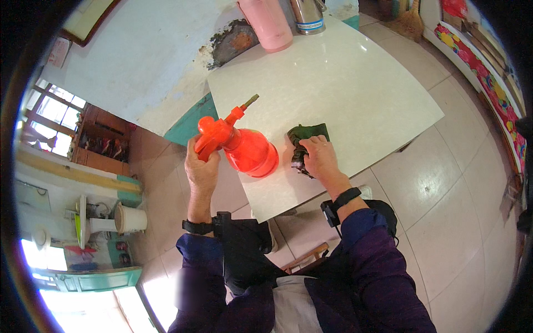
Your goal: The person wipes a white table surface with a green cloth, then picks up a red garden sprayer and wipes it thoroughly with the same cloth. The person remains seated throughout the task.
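Observation:
My left hand (202, 168) is closed around the handle of a bright orange-red plastic pump spray bottle (252, 154) with a brass-coloured nozzle (251, 100). The bottle overlaps the left edge of the pale, glossy table (354, 87), and its nozzle points towards the far side. Whether its base touches the tabletop, I cannot tell. To the right of the bottle, my right hand (322, 160) grips a bunched dark green cloth (311, 131) lying near the table's front edge. Fingers and palm hide part of the cloth.
A pink thermos flask (268, 25) and a metal flask (308, 18) stand at the table's far end, beside a wall with peeling plaster (233, 43). Below the front edge is a wooden stool (306, 257). A straw broom (410, 23) stands at the far right.

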The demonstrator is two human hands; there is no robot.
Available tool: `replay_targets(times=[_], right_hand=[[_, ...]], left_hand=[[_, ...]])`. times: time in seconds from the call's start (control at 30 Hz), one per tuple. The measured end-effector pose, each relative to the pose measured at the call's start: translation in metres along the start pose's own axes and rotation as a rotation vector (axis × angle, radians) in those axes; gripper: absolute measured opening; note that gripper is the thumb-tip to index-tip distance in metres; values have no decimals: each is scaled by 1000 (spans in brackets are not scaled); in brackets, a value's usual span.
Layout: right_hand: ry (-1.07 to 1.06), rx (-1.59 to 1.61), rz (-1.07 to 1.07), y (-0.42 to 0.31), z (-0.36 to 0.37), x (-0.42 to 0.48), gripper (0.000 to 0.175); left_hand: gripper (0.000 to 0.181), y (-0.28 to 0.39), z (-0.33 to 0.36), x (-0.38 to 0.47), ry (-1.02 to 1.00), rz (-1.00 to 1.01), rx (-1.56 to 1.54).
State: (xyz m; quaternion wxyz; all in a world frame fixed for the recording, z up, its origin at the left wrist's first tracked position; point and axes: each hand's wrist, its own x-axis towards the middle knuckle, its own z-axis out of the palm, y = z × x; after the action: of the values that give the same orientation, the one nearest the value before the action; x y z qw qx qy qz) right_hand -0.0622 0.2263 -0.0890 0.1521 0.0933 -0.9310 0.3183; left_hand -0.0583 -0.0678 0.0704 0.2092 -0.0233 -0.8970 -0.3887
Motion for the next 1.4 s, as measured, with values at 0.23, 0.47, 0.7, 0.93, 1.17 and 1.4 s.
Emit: replay_targets(times=[0.23,0.47,0.7,0.93,1.17,1.4], right_hand=[[81,601,283,1,-3,11,41],[11,1195,203,-56,-49,34,43],[88,851,-281,-122,-36,49,57],[1,806,-436,-119,-38,69,70],[-72,771,-425,-118,-31,73,75],[65,678,-426,-112,-7,65,79]], left_hand=[[40,-8,5,-3,29,44,-74],[44,1,10,-6,79,1,-116],[43,8,10,-12,75,24,-102],[47,-1,14,-13,86,-11,-200],[48,2,15,-16,73,-12,-280],[44,1,19,-15,131,58,-246]])
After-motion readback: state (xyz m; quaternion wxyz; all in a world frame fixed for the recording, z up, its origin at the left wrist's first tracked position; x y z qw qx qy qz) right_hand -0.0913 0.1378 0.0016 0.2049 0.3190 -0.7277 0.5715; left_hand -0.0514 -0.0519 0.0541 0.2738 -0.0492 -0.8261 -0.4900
